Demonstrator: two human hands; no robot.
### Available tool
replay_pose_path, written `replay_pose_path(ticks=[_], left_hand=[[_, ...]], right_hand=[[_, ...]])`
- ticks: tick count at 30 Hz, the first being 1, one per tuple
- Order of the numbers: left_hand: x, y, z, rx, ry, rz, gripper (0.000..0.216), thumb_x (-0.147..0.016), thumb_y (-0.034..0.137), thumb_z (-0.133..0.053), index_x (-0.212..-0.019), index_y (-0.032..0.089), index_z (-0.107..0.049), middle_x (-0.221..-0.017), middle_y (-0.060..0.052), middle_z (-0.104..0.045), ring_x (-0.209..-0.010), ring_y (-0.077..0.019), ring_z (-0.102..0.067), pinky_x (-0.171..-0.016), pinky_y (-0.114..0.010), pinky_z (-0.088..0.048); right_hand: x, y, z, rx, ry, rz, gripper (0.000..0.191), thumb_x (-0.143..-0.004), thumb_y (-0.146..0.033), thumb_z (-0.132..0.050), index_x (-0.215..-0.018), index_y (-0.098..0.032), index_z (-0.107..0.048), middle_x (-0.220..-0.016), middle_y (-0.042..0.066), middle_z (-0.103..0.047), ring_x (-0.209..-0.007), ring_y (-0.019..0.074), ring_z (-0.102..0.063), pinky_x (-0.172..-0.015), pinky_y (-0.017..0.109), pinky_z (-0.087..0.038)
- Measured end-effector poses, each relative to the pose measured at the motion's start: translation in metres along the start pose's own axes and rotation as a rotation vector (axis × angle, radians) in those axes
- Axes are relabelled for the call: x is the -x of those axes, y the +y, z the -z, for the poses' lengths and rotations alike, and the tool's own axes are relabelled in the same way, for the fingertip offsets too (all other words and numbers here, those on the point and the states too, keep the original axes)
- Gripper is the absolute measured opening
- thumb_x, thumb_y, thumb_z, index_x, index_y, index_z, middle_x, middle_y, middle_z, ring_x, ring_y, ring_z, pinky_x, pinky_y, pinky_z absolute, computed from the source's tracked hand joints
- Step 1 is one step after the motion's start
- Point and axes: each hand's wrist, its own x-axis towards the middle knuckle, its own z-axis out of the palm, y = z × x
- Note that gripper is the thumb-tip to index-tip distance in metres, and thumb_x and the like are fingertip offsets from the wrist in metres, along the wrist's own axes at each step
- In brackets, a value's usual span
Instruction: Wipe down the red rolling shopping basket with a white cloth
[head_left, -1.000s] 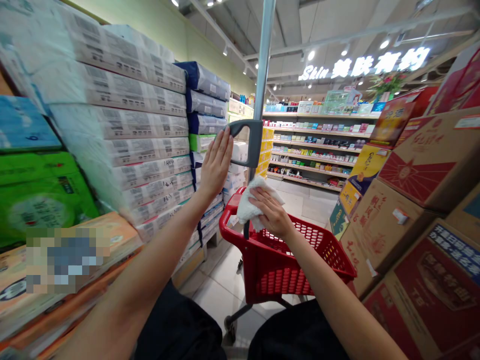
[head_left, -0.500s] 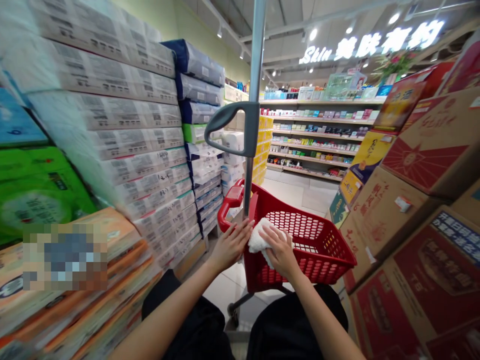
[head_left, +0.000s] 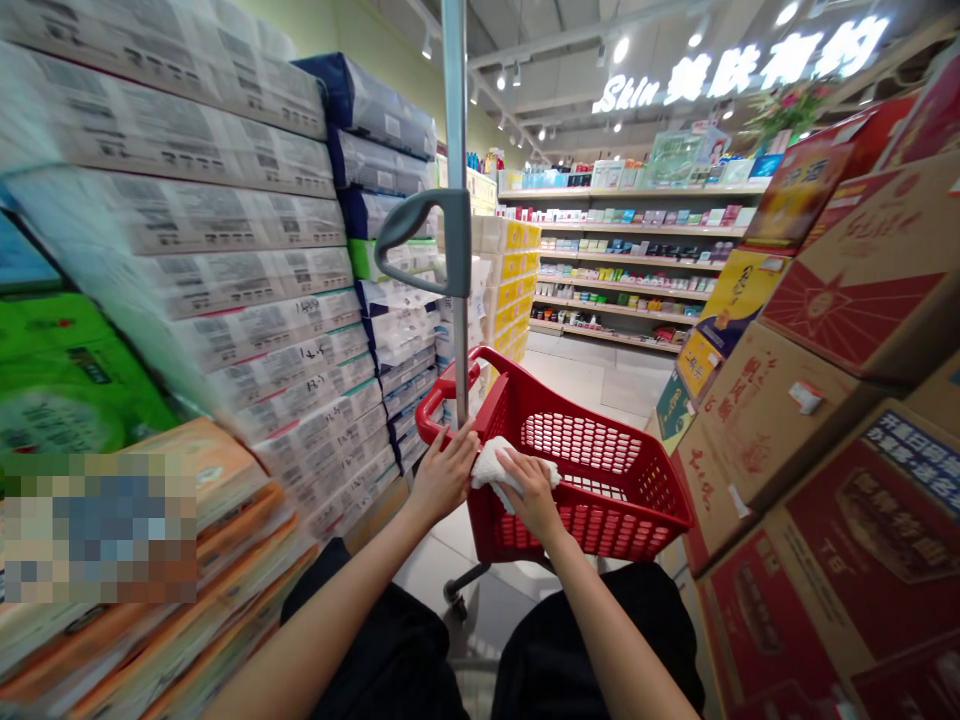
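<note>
A red plastic shopping basket cart (head_left: 607, 500) stands on the floor in front of me, with a grey metal pole (head_left: 455, 150) and grey handle (head_left: 420, 235) rising from its near end. My left hand (head_left: 442, 475) rests against the basket's near corner by the foot of the pole, fingers together and extended. My right hand (head_left: 529, 490) presses a crumpled white cloth (head_left: 491, 465) on the basket's near rim.
Stacked tissue packs (head_left: 225, 260) tower on the left. Red and brown cartons (head_left: 847, 330) are piled on the right. Shelves of goods (head_left: 637, 260) line the back under a lit sign (head_left: 735, 70). A tiled aisle (head_left: 592, 385) runs ahead.
Both hands dropped from the upper pole and handle to the basket's near rim. The cloth came down with my right hand. The view shifted slightly right.
</note>
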Motion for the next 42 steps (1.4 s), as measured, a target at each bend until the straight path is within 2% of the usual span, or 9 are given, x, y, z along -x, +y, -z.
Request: replay_pose_path(ticks=[4, 11, 15, 18, 22, 25, 32, 42], left_hand=[[0.012, -0.021, -0.008, 0.01, -0.001, 0.044, 0.056, -0.079, 0.016, -0.053, -0.134, 0.011, -0.055, -0.142, -0.017, -0.052, -0.145, -0.0291, -0.03, -0.115, -0.047, -0.031], [0.041, -0.056, -0.005, -0.009, -0.063, 0.002, 0.062, -0.084, 0.018, -0.05, -0.145, 0.014, -0.041, -0.148, -0.013, -0.047, -0.146, -0.0256, -0.029, -0.119, -0.049, -0.024], [0.048, -0.061, 0.0, -0.02, -0.084, 0.012, 0.062, -0.084, 0.016, -0.048, -0.146, 0.018, -0.04, -0.146, -0.013, -0.049, -0.143, -0.0255, -0.036, -0.118, -0.052, -0.022], [0.05, -0.055, 0.001, -0.006, -0.089, 0.066, 0.065, -0.083, 0.015, -0.049, -0.147, 0.019, -0.038, -0.145, -0.014, -0.05, -0.14, -0.0271, -0.04, -0.119, -0.056, -0.016], [0.056, -0.044, -0.001, 0.035, -0.048, 0.135, 0.059, -0.084, 0.017, -0.049, -0.143, 0.019, -0.044, -0.14, -0.013, -0.055, -0.135, -0.0289, -0.045, -0.12, -0.059, -0.008], [0.061, -0.038, -0.002, 0.062, -0.022, 0.157, 0.056, -0.084, 0.019, -0.05, -0.14, 0.018, -0.047, -0.137, -0.014, -0.057, -0.133, -0.0297, -0.047, -0.119, -0.06, -0.002], [0.059, -0.029, 0.001, 0.062, -0.053, 0.17, 0.062, -0.084, 0.018, -0.049, -0.146, 0.018, -0.039, -0.14, -0.014, -0.054, -0.134, -0.0296, -0.045, -0.119, -0.061, -0.001], [0.051, -0.026, -0.009, 0.065, -0.043, 0.171, 0.057, -0.083, 0.018, -0.053, -0.14, 0.018, -0.046, -0.138, -0.014, -0.055, -0.134, -0.0302, -0.043, -0.118, -0.062, 0.002]], right_hand=[[-0.008, -0.007, -0.017, 0.013, -0.032, 0.067, 0.047, -0.094, -0.02, -0.05, -0.14, -0.03, -0.049, -0.142, 0.004, -0.054, -0.125, 0.0221, -0.051, -0.103, 0.039, -0.038], [-0.024, -0.035, -0.048, -0.02, -0.05, 0.041, 0.049, -0.093, -0.014, -0.044, -0.139, -0.029, -0.051, -0.143, 0.003, -0.054, -0.122, 0.0217, -0.051, -0.101, 0.038, -0.037], [-0.018, -0.034, -0.057, 0.008, -0.021, 0.004, 0.052, -0.091, -0.011, -0.043, -0.139, -0.028, -0.05, -0.141, 0.004, -0.055, -0.118, 0.0223, -0.053, -0.101, 0.039, -0.037], [0.003, -0.017, -0.046, 0.046, 0.007, -0.027, 0.054, -0.089, -0.011, -0.042, -0.139, -0.028, -0.05, -0.136, 0.005, -0.059, -0.118, 0.023, -0.054, -0.101, 0.041, -0.037], [0.037, 0.014, -0.019, 0.105, 0.018, -0.043, 0.053, -0.089, -0.012, -0.041, -0.138, -0.03, -0.051, -0.131, 0.005, -0.062, -0.117, 0.0243, -0.055, -0.101, 0.043, -0.037], [0.052, 0.026, -0.004, 0.117, 0.009, -0.034, 0.051, -0.09, -0.014, -0.041, -0.137, -0.031, -0.052, -0.131, 0.004, -0.062, -0.117, 0.0247, -0.055, -0.1, 0.043, -0.038], [0.054, 0.03, -0.001, 0.064, 0.019, -0.103, 0.045, -0.09, -0.017, -0.043, -0.13, -0.029, -0.058, -0.128, 0.004, -0.064, -0.116, 0.024, -0.057, -0.1, 0.043, -0.037], [0.054, 0.042, 0.002, 0.025, 0.013, -0.129, 0.043, -0.089, -0.017, -0.046, -0.128, -0.029, -0.06, -0.127, 0.003, -0.064, -0.114, 0.0218, -0.057, -0.099, 0.038, -0.034]])
